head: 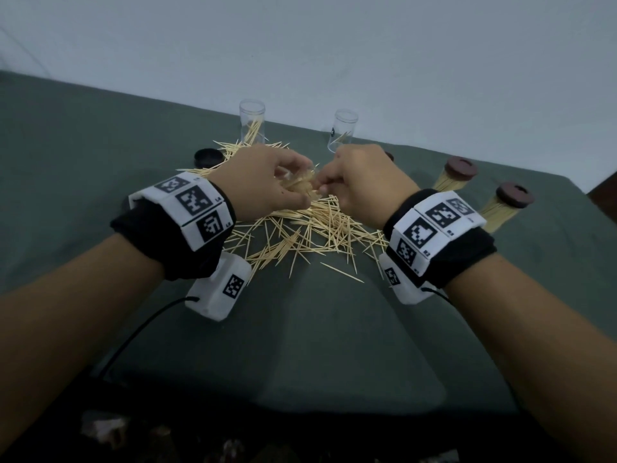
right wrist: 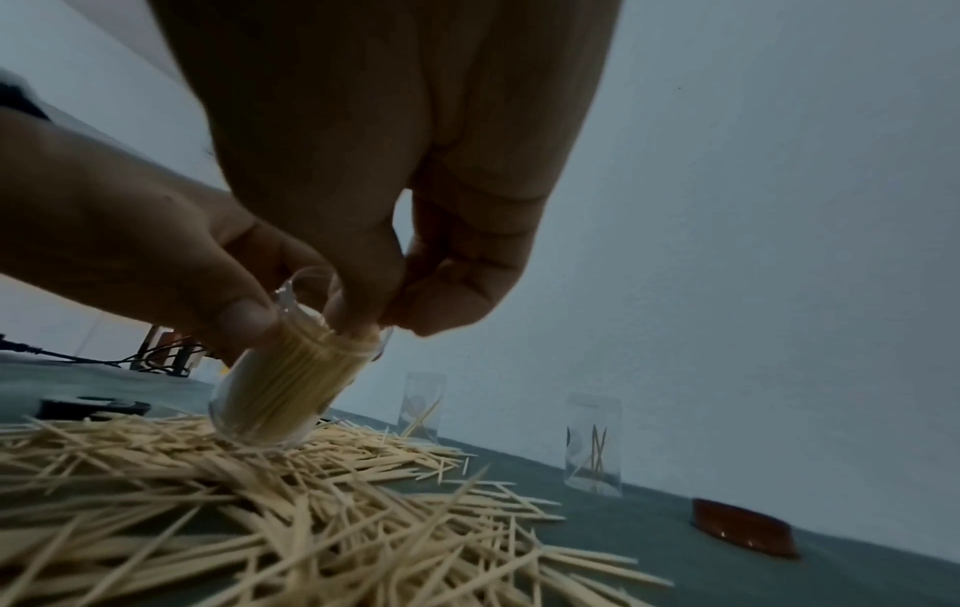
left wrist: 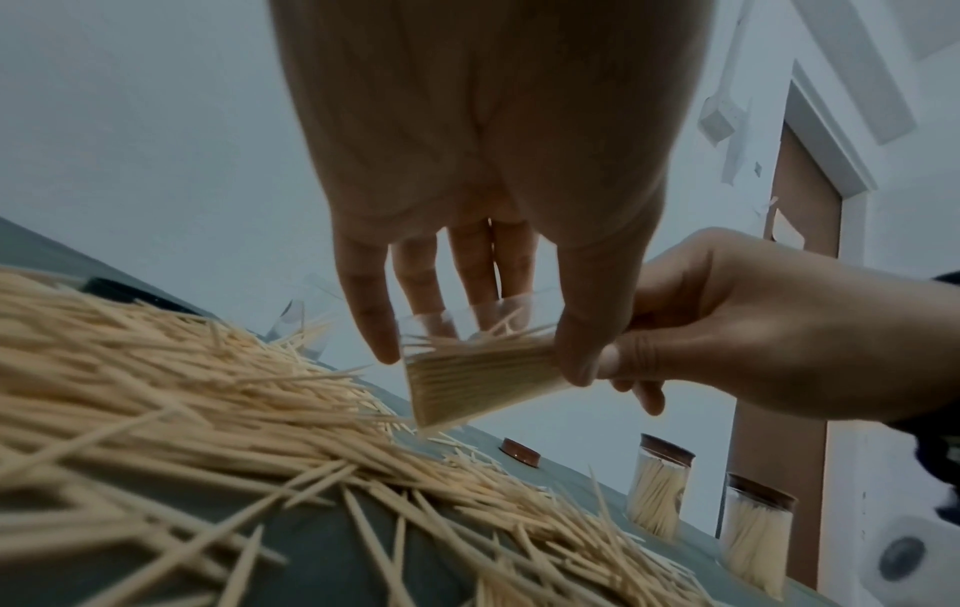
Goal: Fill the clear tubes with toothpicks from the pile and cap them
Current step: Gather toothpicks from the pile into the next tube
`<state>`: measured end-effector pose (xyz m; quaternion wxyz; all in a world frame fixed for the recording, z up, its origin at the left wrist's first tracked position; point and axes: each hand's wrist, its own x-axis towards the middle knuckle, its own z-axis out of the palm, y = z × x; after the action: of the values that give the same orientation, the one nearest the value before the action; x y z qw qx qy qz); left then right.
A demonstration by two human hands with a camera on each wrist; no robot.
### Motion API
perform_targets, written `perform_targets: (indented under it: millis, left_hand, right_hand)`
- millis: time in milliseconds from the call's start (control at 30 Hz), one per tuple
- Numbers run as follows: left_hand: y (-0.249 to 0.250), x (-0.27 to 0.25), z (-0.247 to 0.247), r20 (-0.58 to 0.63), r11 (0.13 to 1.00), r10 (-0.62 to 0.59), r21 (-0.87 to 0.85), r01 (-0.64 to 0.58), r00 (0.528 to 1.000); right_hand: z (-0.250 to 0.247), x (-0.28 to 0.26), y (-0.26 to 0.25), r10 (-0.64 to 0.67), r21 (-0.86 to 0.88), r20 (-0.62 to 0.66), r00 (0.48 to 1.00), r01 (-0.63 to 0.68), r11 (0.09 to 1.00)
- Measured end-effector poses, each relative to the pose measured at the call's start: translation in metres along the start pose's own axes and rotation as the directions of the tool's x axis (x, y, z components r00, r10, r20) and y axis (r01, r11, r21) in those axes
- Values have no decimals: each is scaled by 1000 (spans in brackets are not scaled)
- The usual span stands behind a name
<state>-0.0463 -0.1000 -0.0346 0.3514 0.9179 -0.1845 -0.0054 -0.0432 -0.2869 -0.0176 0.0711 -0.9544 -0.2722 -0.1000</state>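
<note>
A loose toothpick pile (head: 300,232) covers the middle of the green table (head: 334,345). My left hand (head: 288,185) grips a clear tube (left wrist: 467,378) that is packed with toothpicks. The tube is tilted, with its base down on the pile. My right hand (head: 325,186) is at the tube's mouth (right wrist: 343,328), where thumb and forefinger pinch toothpick ends. Behind the pile stand two uncapped clear tubes (head: 252,125) (head: 342,132), each holding only a few toothpicks.
Two full tubes with brown caps (head: 454,178) (head: 504,208) stand at the right. A dark cap (head: 208,157) lies left of the pile and a brown cap (right wrist: 742,527) lies to its right. A pale wall rises just behind the table.
</note>
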Motion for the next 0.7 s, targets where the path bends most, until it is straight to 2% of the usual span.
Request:
perform_targets:
  millis: [167,267,400,567,700]
  left_hand:
    - [0,1,1,11,1000,13,-23,-13,1000]
    - [-2,2,-1,-13,999,-6,-36,6,1000]
    - [-7,2,-4,-20,995,-18,-98,16,1000]
    - [-8,4,-2,-6,987,25,-161,-26,1000]
    - [-8,5,-4,-35,985,44,-164,-49,998]
  right_hand:
    - [11,-1,2,123,243,-216,969,-69,968]
    - [9,-2,3,136,327,-263,955,-44,944]
    - [7,-3,8,71,261,-188,980,-20,965]
    - [10,-4,8,34,170,-131,991,-11,985]
    - [9,-4,7,38,185,-210,977,1,983]
